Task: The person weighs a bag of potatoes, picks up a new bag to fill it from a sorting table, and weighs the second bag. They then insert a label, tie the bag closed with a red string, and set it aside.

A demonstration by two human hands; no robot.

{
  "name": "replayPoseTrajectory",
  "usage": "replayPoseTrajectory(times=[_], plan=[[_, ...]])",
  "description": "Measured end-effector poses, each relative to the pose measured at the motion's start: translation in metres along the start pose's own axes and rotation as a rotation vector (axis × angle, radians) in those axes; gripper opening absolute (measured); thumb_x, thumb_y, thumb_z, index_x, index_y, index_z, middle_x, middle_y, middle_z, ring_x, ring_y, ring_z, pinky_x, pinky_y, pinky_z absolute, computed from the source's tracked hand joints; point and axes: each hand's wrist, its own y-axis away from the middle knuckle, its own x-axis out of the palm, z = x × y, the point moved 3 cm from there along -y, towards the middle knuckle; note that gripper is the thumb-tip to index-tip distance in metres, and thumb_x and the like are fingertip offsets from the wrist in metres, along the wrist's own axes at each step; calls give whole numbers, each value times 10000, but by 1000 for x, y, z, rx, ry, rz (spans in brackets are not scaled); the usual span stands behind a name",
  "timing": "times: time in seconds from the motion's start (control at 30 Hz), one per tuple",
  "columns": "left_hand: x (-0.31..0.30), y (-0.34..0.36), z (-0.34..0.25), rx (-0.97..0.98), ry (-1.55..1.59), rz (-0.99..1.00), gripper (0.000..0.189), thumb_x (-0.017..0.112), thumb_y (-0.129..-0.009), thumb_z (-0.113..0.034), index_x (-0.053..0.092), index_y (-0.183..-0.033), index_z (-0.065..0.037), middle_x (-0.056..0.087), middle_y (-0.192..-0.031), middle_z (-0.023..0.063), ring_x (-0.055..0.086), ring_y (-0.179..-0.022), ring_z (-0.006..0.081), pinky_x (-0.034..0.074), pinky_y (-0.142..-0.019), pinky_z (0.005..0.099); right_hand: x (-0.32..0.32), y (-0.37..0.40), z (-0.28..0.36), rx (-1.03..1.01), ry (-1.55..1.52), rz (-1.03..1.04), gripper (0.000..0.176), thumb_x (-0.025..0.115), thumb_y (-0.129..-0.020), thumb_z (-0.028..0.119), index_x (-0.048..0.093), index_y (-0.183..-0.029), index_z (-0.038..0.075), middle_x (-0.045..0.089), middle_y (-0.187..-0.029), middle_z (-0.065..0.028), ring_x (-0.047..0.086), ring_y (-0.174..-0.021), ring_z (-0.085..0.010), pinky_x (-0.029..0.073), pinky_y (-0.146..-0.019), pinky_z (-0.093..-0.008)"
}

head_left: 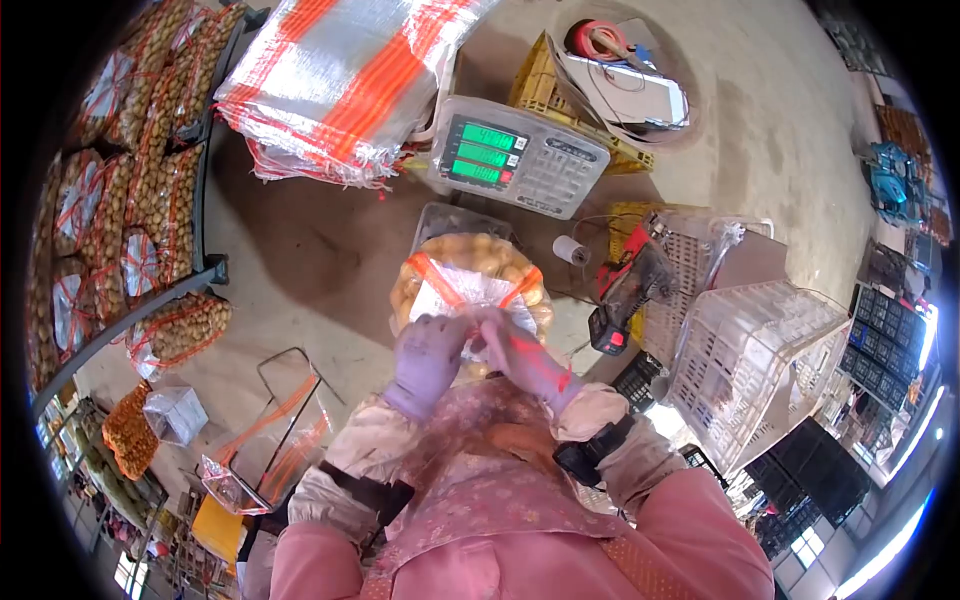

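A filled bag of potatoes (475, 252), clear with orange bands and a white panel, stands upright below the scale display. My left hand (425, 358), in a lilac glove, is closed at the bag's gathered top. Close against it, my right hand (522, 358) in a matching glove is closed there too, its fingers pinched together. Red string (540, 352) lies across the back of my right hand and wrist. The fingertips meet, and they partly hide what they grip. Beneath the bag, part of the weighing platform (437, 222) shows.
A scale display (525, 155) with green digits stands ahead, beside stacked silver-and-orange bags (340, 80). To the right are a red cordless tool (632, 285), a white spool (570, 250) and a pale plastic crate (765, 345). Racked potato bags (150, 190) stand left, near a metal frame (290, 440).
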Motion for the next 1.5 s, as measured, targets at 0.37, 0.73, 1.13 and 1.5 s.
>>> replayPoseTrajectory(times=[0.37,0.73,1.13,1.5], plan=[[6,23,-10,-310,350,-192,309,639,-909,-114,628,-1214,-70,681,-951,141,673,-835,285,535,-759,369,-9,11,60,-115,923,-56,700,582,-924,168,224,-1496,-21,574,-1228,-233,565,-1144,-373,489,-917,-444],[45,-16,68,-567,1586,-281,196,483,-973,-121,618,-832,-114,619,-803,1,584,-689,122,486,-631,237,-38,30,-69,134,426,-146,119,597,-943,155,651,-1008,72,635,-1132,-92,587,-1118,-227,490,-904,-385],[38,22,55,-648,1423,-517,271,563,-978,-306,624,-1040,-49,662,-904,62,640,-832,175,494,-778,315,-49,35,-58,-7,114,-456,373,565,-965,192,484,-1300,48,514,-1298,-110,536,-1182,-252,451,-991,-367],[71,8,46,-17,428,-181,187,550,-867,-176,699,-910,-72,646,-770,86,610,-692,208,505,-632,362,-7,-1,-47,117,1025,-281,269,603,-904,305,664,-1013,68,678,-1008,-187,642,-946,-376,508,-819,-443]])
